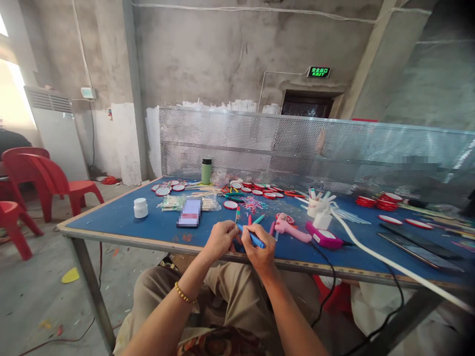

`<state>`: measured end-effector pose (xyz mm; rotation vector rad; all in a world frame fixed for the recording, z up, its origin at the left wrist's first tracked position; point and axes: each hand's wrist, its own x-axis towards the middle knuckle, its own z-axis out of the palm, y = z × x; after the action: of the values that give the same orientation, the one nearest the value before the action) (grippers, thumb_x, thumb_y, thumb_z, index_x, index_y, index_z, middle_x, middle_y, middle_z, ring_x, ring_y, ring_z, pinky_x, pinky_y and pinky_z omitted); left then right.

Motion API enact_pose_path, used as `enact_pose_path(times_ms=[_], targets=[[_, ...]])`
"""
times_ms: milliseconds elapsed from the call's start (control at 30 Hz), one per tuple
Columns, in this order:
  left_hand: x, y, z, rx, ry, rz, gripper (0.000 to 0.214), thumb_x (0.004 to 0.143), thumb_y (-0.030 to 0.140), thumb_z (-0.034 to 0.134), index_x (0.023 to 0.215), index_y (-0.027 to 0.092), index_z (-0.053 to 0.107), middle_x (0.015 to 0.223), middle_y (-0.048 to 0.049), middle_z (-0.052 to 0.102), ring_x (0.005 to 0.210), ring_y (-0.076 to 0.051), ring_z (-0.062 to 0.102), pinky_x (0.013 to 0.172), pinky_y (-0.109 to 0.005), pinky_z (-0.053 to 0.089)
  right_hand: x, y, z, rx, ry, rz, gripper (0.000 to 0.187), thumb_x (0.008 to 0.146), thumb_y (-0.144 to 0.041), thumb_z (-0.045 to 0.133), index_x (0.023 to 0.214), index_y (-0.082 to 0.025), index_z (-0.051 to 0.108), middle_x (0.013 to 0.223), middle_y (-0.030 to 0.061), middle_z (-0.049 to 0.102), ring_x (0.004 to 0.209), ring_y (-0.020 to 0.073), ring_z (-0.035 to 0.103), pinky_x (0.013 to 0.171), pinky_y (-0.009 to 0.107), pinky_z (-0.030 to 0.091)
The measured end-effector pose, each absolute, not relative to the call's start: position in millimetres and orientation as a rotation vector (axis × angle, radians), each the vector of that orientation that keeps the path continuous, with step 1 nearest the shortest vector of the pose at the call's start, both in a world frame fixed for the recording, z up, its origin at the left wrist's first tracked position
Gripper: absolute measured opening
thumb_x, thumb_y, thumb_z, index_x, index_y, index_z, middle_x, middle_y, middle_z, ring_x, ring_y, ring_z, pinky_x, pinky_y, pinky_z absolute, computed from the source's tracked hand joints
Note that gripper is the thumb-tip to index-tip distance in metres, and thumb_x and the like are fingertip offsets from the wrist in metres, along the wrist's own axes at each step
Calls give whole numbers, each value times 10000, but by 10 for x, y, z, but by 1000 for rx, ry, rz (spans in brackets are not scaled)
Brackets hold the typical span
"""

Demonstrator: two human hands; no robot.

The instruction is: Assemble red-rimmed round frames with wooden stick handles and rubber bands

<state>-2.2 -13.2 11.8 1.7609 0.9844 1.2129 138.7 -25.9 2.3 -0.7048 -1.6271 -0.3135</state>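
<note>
Phone (pixel 192 206): lies on desk (pixel 111 217); screen blurred, unreadable.
Left hand (pixel 223 236): fingers closed, pinching coloured stick (pixel 238 213) over near edge.
Right hand (pixel 260 249): curled round blue marker (pixel 257 240), beside stick.
Wall sign (pixel 318 72): reads "EXIT".

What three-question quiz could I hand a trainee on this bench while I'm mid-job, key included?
1. Which hand holds the blue pen?
2. True or false: the green bottle is lying on its side.
3. The chairs at the left of the picture are: (a) green, (b) red, (c) white.

Key:
1. The right hand.
2. False; it stands upright on the table.
3. b.
</note>
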Motion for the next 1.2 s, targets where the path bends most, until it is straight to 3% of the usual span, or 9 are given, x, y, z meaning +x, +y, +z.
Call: enact_pose_path(times_ms=[800, 1033, 1200], targets=[[-9, -92, 86, 1727, 952, 1224, 226, 864, 323, 503, 694, 180, 547, 418, 71, 487, 345, -109, 525, 379, -188, 329, 1382, -256, 22, -714, -1591, -352, 123, 898, -176, 561, 782, -197, 597, 650, -14, 618, 573, 112, 585, 593, 224, 461], [-17, -82, 71, 1677, 925, 1210, 249, 872, 383, 466, 777, 177, 566, 638, -10, 688, 366, -116, 555, 356, -206, 329, 1392, -278, 29, -710, -1565, -329, 143, 899, -186, 561, 761, -199, 594, 626, -16, 608, 550, 113, 574, 585, 229, 465], [-17, -79, 63, 1650, 919, 1201, 249, 872, 389, 453, 809, 176, 567, 680, -30, 715, 353, -108, 539, 346, -200, 318, 1404, -296, 24, -719, -1527, -279, 136, 908, -196, 565, 776, -193, 601, 638, -9, 621, 544, 119, 586, 577, 232, 477]])
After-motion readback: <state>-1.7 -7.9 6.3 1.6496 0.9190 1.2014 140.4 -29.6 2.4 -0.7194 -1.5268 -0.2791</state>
